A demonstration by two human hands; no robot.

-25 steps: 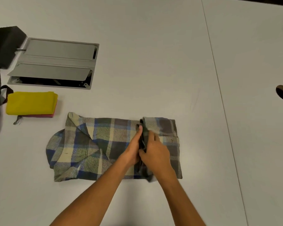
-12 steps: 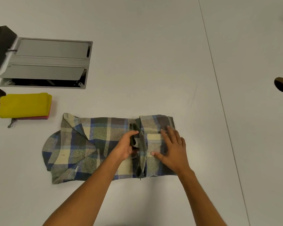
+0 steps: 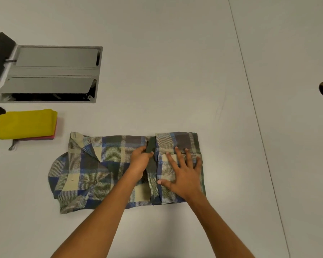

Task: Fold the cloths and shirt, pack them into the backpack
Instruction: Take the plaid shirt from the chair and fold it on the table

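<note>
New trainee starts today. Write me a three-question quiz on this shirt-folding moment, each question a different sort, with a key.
1. True or false: the right hand lies flat with spread fingers on the folded end of the plaid shirt.
2. Multiple choice: what does the left hand do? A) rests on the bare table B) pinches a dark fold of the shirt C) lifts the yellow cloth
3. Fill in: directly under the folded yellow cloth lies a ____ cloth.

Key: 1 true; 2 B; 3 pink.
</note>
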